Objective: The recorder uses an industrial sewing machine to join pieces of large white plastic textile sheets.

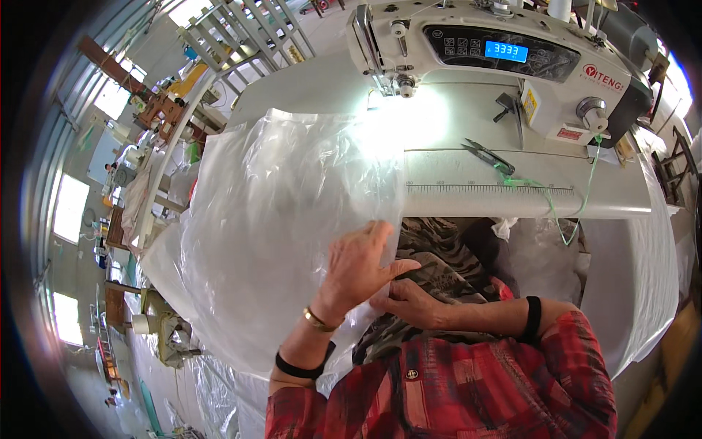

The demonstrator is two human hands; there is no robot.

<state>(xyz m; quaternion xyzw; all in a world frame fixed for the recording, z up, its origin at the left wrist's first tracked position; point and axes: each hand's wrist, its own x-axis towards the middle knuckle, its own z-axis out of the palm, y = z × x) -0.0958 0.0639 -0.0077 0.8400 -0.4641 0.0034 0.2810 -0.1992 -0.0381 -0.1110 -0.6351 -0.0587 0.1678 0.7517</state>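
A large, clear plastic sheet lies over the left side of the sewing table and hangs down beside my lap. Its right edge runs up to the brightly lit needle area of the white sewing machine. My left hand, with a gold watch band at the wrist, lies on the sheet near that edge, fingers stretched and thumb apart. Just below and to the right, my right hand has its fingers curled on the edge of the sheet. Its fingertips are partly hidden.
Thread snips tied to a green cord lie on the table, right of the needle. Behind them is a small black tool. Camouflage cloth covers my lap. A metal rack and cluttered benches stand at the left.
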